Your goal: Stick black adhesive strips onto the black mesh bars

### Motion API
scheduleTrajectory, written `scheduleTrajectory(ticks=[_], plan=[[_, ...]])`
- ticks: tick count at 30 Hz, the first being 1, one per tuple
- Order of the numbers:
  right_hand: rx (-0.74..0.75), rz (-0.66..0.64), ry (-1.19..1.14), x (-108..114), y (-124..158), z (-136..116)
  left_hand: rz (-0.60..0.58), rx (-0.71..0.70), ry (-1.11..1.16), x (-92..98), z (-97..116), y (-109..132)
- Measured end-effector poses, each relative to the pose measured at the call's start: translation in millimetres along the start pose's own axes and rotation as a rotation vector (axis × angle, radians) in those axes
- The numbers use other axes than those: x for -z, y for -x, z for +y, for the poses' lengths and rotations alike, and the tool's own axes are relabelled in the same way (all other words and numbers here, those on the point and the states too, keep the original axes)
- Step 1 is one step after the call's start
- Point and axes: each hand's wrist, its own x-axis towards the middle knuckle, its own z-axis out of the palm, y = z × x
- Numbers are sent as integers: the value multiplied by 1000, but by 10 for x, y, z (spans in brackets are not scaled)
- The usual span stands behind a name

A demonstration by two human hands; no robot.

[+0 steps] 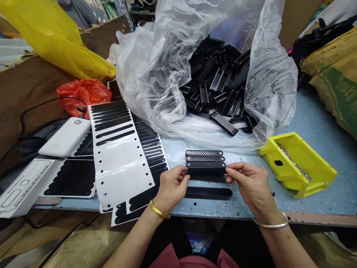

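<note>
My left hand [173, 185], with a gold bangle at the wrist, pinches the left end of a long black strip [205, 171]. Its right end sits between the thumb and fingers of my right hand [250, 182], which has a silver bangle. The strip is stretched level just in front of three black bars with a cross-hatched face [205, 159], lying side by side with a small round fitting near their ends. Whether it touches the nearest bar I cannot tell. Closer to me, a smooth black bar [208, 192] with rounded ends lies on the table.
A clear plastic bag [156, 74] spills black parts [223, 85] at the back. Right stands a yellow bin [279, 178] holding small metal pieces. Sheets of black strips [122, 160], a white power bank [65, 137] and a white box [25, 186] lie left. The blue table's [251, 208] edge is near me.
</note>
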Motion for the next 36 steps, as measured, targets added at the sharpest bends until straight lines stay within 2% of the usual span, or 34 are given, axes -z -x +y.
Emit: scheduleTrajectory(ticks=[19,26,36], plan=[[-4,3,29,-5,-33,56,6,-16,-38,16,33,6],[6,3,48,7,-32,72,-8,31,14,20,26,15],[3,9,66,3,-27,78,-3,56,-86,7,119,-44]])
